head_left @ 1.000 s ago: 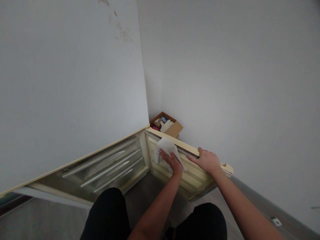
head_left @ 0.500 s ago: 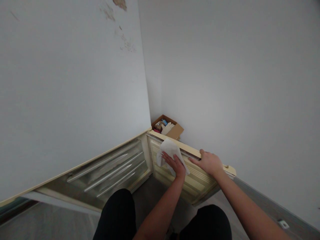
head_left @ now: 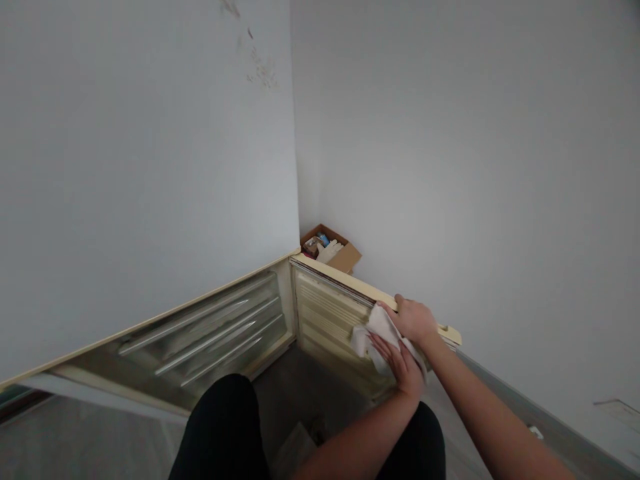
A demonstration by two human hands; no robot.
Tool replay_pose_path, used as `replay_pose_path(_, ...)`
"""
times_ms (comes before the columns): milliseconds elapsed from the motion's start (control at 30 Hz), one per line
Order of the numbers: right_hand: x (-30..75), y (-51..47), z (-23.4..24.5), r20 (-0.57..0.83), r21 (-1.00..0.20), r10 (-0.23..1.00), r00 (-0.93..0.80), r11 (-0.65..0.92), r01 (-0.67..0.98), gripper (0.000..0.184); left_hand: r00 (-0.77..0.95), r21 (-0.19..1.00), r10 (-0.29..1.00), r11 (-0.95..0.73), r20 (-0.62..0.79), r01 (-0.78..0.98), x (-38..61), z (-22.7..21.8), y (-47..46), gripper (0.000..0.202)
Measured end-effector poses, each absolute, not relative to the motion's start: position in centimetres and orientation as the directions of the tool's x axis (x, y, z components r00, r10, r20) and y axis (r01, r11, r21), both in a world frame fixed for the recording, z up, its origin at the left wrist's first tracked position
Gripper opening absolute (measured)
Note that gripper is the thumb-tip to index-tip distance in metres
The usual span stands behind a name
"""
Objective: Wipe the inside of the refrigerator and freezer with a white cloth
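Left hand (head_left: 400,357) presses white cloth (head_left: 373,330) on door (head_left: 325,313); right hand (head_left: 413,319) grips its top edge

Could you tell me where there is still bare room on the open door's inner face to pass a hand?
The ribbed door panel is bare between the hinge corner and the white cloth. It is crowded at the far end, where the left hand presses the cloth just below the right hand gripping the door's top edge.

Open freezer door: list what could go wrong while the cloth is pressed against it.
The right hand only grips the top edge of the door, so a push from the left hand with the cloth might swing it. The cardboard box behind could be struck.
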State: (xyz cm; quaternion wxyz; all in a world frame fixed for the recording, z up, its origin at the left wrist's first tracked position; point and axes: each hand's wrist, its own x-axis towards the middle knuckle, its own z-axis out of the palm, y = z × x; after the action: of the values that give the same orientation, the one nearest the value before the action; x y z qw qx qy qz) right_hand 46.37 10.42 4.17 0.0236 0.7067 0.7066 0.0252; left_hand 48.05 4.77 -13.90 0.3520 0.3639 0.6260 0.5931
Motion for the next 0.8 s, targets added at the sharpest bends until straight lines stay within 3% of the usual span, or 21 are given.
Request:
replay_pose_path(233, 46.3, 10.3, 4.4, -0.009, 0.077, 1.0, 0.008, -0.007, 0.997, 0.079, -0.293, 0.999, 0.956, 0.009, 0.003, 0.037, 47.8, -13.6, 3.6, 0.074)
replay_pose_path(600, 46.2, 10.2, 4.2, -0.02, 0.09, 1.0, 0.021, -0.019, 0.996, 0.086, -0.701, 0.998, 0.713, 0.049, -0.001, 0.049, 32.2, -7.5, 15.9, 0.075)
replay_pose_path(800, 46.0, 9.9, 4.5, -0.009, 0.1, 1.0, 0.026, -0.025, 0.995, 0.085, -0.792, 0.992, 0.599, -0.033, 0.116, 0.121, 25.7, -9.1, 20.7, 0.065)
